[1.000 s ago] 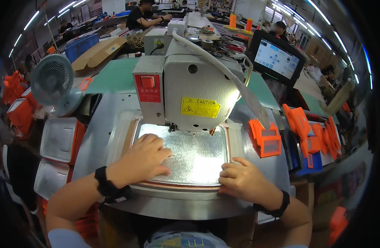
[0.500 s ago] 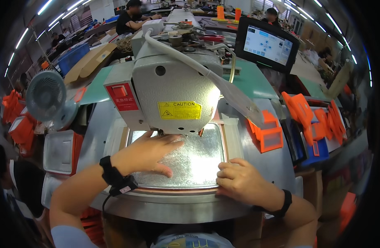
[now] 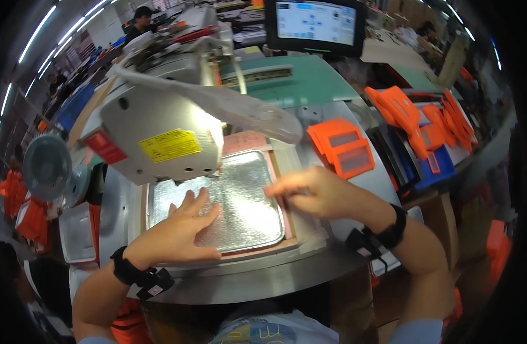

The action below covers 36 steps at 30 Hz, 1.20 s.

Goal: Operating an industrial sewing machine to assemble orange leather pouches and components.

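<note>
A shiny silver rectangular panel with rounded corners (image 3: 240, 200) lies in a pinkish-brown frame on the metal work table, under the head of a grey sewing machine (image 3: 154, 123). My left hand (image 3: 174, 232) rests with spread fingers over the panel's lower left part. At the panel's right edge is my right hand (image 3: 320, 192), its fingers curled and drawn together. Whatever they may pinch is hidden, and the hand is slightly blurred. Each wrist wears a black band with a small device.
Orange mesh-windowed pouches (image 3: 346, 150) lie right of the machine, with more orange pieces in a blue bin (image 3: 438, 172) beyond. A screen (image 3: 315, 26) stands behind. At left are a fan (image 3: 47, 166) and a stacked silver panel (image 3: 77, 232). Another person (image 3: 140, 26) sits far back.
The view has swung, shifting the machine and screen leftward. My right hand has risen along the panel's right edge, and my left hand has drawn back from the machine head.
</note>
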Available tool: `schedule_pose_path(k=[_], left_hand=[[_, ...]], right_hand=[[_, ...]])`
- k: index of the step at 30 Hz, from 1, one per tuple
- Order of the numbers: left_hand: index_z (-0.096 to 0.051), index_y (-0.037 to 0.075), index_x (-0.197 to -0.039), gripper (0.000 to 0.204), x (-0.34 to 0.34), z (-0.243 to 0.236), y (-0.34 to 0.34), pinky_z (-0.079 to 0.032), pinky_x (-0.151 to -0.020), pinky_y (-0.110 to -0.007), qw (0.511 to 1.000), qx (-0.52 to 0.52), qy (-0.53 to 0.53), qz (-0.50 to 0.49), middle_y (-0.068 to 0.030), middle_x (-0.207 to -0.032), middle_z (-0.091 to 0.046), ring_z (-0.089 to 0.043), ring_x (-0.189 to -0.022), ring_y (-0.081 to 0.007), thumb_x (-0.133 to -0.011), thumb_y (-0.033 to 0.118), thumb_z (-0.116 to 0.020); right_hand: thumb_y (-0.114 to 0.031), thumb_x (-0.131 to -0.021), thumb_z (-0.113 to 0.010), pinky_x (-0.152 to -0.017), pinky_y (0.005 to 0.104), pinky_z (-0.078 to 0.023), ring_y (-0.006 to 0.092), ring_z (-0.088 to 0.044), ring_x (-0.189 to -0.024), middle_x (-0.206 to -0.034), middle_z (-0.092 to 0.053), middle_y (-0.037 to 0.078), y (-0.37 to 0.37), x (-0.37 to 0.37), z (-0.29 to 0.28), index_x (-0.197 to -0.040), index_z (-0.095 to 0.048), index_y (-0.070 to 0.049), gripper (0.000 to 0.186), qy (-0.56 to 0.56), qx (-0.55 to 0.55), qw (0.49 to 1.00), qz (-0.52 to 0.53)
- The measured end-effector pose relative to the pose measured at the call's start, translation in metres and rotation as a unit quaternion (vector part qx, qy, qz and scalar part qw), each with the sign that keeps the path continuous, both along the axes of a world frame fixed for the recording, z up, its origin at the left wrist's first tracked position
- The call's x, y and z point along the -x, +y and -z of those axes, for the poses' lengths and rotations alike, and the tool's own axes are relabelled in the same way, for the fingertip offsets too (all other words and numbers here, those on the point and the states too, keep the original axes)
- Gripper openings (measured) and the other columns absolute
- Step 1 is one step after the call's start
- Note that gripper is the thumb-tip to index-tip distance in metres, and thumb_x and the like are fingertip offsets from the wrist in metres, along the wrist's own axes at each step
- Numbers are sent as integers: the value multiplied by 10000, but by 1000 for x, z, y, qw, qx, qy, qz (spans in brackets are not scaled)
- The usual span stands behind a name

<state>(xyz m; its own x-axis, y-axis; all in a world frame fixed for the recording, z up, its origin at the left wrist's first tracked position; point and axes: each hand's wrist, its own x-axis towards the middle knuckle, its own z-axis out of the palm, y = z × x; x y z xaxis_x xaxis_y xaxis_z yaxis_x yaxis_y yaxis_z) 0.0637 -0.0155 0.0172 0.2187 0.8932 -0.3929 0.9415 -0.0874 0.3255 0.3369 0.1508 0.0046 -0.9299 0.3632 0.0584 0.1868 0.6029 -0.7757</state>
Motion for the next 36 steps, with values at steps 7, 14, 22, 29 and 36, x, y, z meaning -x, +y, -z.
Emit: schedule_pose_path(k=[7,14,22,29,36], left_hand=[[-375,33,-1489,977,0,-1,1,-173,-1159,-579,999,-11,-30,-17,-336,-1578,-121,-85,-1463,-521,-749,519,-786],[-386,36,-1485,970,-1,1,-4,-163,-1165,-564,998,-20,-50,-33,-329,-1579,-136,-89,-1466,-516,-733,476,-814],[-393,131,-1499,911,-8,-1,-6,-145,-1150,-617,998,-35,-48,-36,-344,-1572,-130,-77,-1463,-526,-755,467,-797],[-439,313,-1477,728,-6,0,-1,-165,-1088,-712,1000,-3,-14,8,-409,-1538,-88,-18,-1422,-613,-829,520,-699],[-427,316,-1482,781,-9,6,-1,-194,-1020,-778,1000,-6,-5,6,-420,-1528,-65,-13,-1401,-641,-810,638,-661]], right_hand=[[107,-737,-546,-822,425,-519,355,-616,-1050,-1145,-642,157,33,14,18,-982,-652,32,277,-8,-252,967,-37],[-146,-729,-722,-728,446,-511,354,-642,-873,-852,-646,197,24,20,-1,-842,-652,13,208,-65,-237,968,-42],[-417,-554,-845,-834,425,-495,393,-602,-963,-1036,-606,338,-9,34,9,-769,-705,86,565,-111,-334,932,-80],[-498,-567,-843,-1106,477,-367,401,-527,-1227,-1317,-489,381,-21,40,-11,-1187,-529,207,990,-234,-361,901,-62],[-509,-600,-823,-1132,474,-341,422,-521,-1243,-1400,-411,389,-18,33,-2,-1268,-478,216,1045,-228,-364,901,-53]])
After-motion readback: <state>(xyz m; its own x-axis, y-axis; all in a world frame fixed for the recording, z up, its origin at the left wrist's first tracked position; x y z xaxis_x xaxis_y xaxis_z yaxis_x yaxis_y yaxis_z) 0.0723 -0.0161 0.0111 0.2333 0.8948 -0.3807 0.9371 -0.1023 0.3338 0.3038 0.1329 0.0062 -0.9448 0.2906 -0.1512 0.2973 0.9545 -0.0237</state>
